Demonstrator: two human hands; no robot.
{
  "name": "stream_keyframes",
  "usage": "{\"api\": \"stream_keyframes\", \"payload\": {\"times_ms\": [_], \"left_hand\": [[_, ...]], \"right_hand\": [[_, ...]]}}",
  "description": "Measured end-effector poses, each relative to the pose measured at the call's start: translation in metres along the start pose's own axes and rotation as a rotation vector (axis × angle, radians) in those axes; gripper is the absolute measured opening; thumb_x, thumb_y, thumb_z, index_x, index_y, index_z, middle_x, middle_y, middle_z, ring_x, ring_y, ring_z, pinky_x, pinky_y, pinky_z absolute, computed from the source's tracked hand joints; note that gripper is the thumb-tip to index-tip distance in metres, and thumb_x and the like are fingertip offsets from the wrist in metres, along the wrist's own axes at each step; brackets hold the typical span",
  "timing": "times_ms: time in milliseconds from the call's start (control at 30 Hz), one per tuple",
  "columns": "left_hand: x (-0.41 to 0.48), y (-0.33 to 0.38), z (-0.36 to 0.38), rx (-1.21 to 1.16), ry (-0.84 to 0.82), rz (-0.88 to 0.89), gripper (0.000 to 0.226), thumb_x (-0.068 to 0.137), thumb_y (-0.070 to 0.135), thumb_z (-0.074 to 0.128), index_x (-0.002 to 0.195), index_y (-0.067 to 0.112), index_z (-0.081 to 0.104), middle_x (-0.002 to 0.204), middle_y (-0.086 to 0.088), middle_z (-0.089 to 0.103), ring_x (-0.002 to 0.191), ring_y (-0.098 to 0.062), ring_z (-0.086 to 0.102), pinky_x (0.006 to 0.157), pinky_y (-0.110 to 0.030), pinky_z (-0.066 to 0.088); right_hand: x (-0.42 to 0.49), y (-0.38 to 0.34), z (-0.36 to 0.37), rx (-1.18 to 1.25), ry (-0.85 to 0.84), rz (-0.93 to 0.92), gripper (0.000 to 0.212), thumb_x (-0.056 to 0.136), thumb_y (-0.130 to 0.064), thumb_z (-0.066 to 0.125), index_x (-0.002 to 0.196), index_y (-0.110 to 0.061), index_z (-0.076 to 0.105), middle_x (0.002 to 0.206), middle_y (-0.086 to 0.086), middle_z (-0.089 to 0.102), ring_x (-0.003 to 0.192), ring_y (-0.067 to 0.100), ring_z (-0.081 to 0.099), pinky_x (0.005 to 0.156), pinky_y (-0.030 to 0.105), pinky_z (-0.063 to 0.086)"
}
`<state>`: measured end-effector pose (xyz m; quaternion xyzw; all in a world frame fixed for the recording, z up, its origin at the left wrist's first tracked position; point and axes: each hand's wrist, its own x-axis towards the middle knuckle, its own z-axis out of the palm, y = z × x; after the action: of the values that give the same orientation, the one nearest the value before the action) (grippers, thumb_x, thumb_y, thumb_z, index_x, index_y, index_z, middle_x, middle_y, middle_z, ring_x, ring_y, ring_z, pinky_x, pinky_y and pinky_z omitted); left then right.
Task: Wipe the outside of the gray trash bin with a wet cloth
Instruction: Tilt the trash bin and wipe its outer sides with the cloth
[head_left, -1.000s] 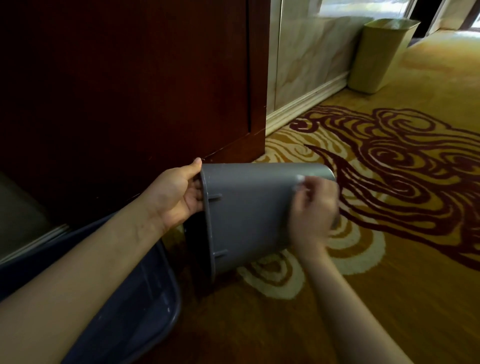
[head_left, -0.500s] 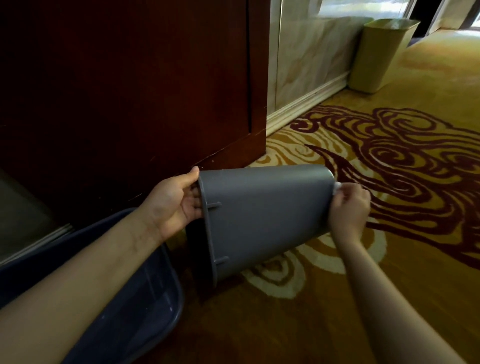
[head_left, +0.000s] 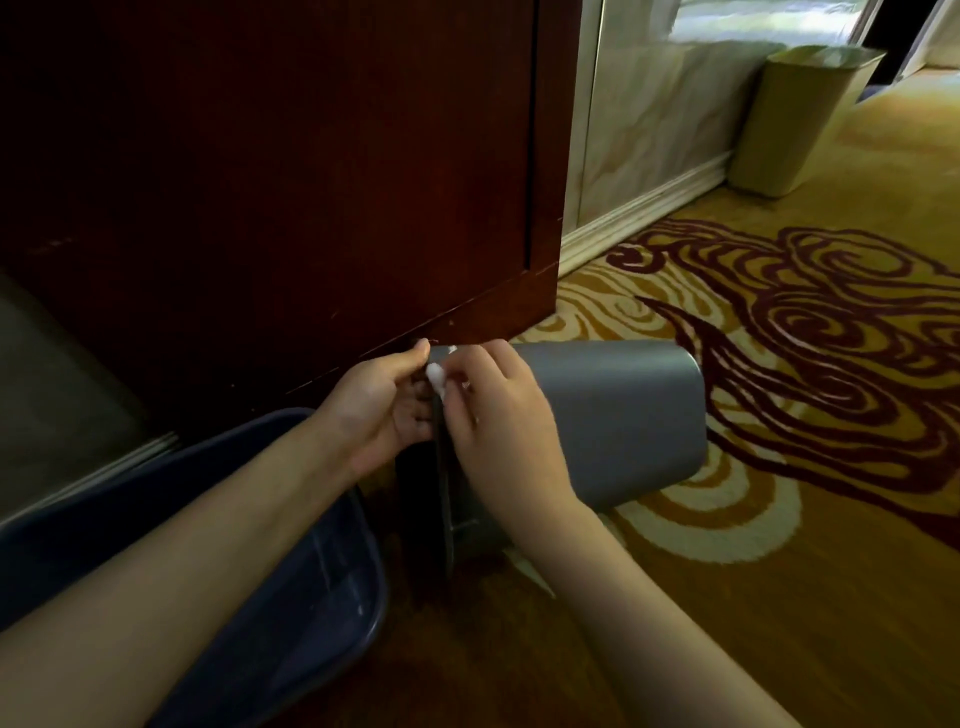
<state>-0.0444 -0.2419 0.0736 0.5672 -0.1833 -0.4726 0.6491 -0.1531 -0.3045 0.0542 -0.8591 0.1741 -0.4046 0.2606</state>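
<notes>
The gray trash bin (head_left: 623, 421) is held on its side above the carpet, its base pointing right and its open rim toward me at the left. My left hand (head_left: 382, 410) grips that rim at its top corner. My right hand (head_left: 498, 421) presses a small white cloth (head_left: 435, 375) against the bin's side right by the rim, close to my left thumb. Most of the cloth is hidden under my fingers.
A dark blue plastic basin (head_left: 311, 587) sits at lower left under my left forearm. A dark wooden cabinet (head_left: 270, 171) stands just behind the bin. A beige waste bin (head_left: 795, 119) stands against the marble wall at upper right. Patterned carpet (head_left: 805, 322) stretches right.
My right hand has slid the cloth along the bin's side from its base end at the right to the rim end at the left. The left hand keeps its hold.
</notes>
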Motion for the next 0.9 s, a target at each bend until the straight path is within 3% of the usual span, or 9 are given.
{"api": "stream_keyframes", "payload": {"times_ms": [133,333,400,500,567,633,733,900], "left_hand": [[0.000,-0.004,-0.002,-0.016,0.045,-0.019,0.030,0.097,0.027,0.037,0.098,0.008,0.060,0.065,-0.004,0.074,0.061,-0.016,0.071,0.052,-0.030,0.058],[-0.001,-0.003,-0.006,0.000,0.007,-0.019,0.030,0.098,0.027,0.036,0.098,0.008,0.059,0.064,-0.002,0.074,0.061,-0.015,0.072,0.051,-0.029,0.057],[0.000,-0.003,-0.005,0.013,0.000,-0.015,0.030,0.098,0.027,0.036,0.099,0.008,0.059,0.066,-0.003,0.074,0.063,-0.016,0.072,0.053,-0.030,0.058],[0.001,-0.004,-0.006,0.009,-0.010,-0.019,0.031,0.097,0.030,0.037,0.095,0.011,0.061,0.067,-0.004,0.072,0.063,-0.016,0.071,0.054,-0.031,0.057],[0.001,-0.006,-0.008,0.002,-0.043,-0.014,0.037,0.098,0.029,0.034,0.083,0.015,0.065,0.061,-0.001,0.071,0.057,-0.013,0.069,0.051,-0.027,0.055],[0.000,-0.009,-0.010,-0.015,-0.044,-0.019,0.038,0.098,0.028,0.034,0.082,0.015,0.065,0.060,-0.001,0.071,0.056,-0.013,0.069,0.049,-0.026,0.055],[-0.002,-0.012,-0.016,-0.035,-0.005,-0.050,0.031,0.097,0.029,0.035,0.098,0.012,0.061,0.070,-0.004,0.076,0.067,-0.017,0.073,0.054,-0.031,0.058],[-0.003,-0.016,-0.023,-0.039,0.022,-0.093,0.031,0.097,0.030,0.034,0.101,0.012,0.059,0.066,-0.002,0.075,0.062,-0.015,0.072,0.050,-0.030,0.057]], "right_hand": [[0.003,0.035,-0.007,-0.098,0.062,0.108,0.010,0.092,-0.019,0.052,0.094,-0.011,0.057,0.094,0.000,0.052,0.084,0.012,0.049,0.072,0.024,0.042],[0.001,0.089,-0.043,-0.239,0.236,0.472,0.017,0.093,-0.018,0.050,0.103,-0.009,0.059,0.104,0.007,0.056,0.089,0.014,0.054,0.072,0.023,0.043],[0.004,0.073,-0.041,-0.194,0.233,0.415,0.014,0.091,-0.018,0.051,0.101,-0.011,0.059,0.100,0.001,0.053,0.086,0.010,0.052,0.071,0.021,0.043],[0.010,0.022,-0.018,-0.063,0.055,0.180,0.011,0.089,-0.021,0.051,0.096,-0.016,0.058,0.095,-0.006,0.047,0.083,0.007,0.048,0.069,0.016,0.041],[0.010,-0.002,0.000,-0.058,-0.035,0.036,0.007,0.088,-0.016,0.054,0.092,-0.012,0.059,0.091,-0.002,0.050,0.081,0.011,0.048,0.064,0.016,0.037],[0.010,-0.004,0.008,-0.074,-0.034,0.020,0.006,0.088,-0.013,0.055,0.091,-0.009,0.058,0.089,0.003,0.052,0.081,0.014,0.047,0.063,0.020,0.035],[0.011,0.033,0.001,-0.099,0.026,0.178,0.009,0.091,-0.018,0.053,0.096,-0.012,0.058,0.095,-0.001,0.050,0.083,0.008,0.043,0.067,0.014,0.030],[0.009,0.116,-0.042,-0.276,0.185,0.505,0.016,0.092,-0.019,0.051,0.103,-0.011,0.058,0.104,0.006,0.054,0.089,0.012,0.048,0.075,0.025,0.039]]}}
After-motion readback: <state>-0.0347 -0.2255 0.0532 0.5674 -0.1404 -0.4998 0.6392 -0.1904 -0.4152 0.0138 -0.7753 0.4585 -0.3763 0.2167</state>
